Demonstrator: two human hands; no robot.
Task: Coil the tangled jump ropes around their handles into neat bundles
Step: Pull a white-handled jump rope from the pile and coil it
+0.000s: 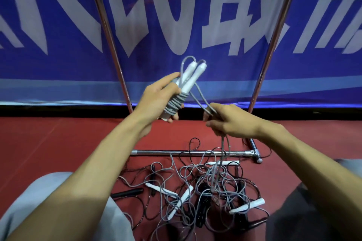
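Note:
My left hand grips a pair of white handles held side by side and tilted up to the right, with several turns of grey rope wound around their lower part. Two grey strands run from the handles down to my right hand, which grips them in a closed fist. Below that fist the strands hang down into a tangled pile of ropes on the floor. The pile holds grey and black cords, several loose white handles and black handles.
A chrome tube frame lies on the red floor just behind the pile, its uprights rising on both sides of my hands. A blue banner with white lettering hangs behind it. My knees sit at the lower left and right.

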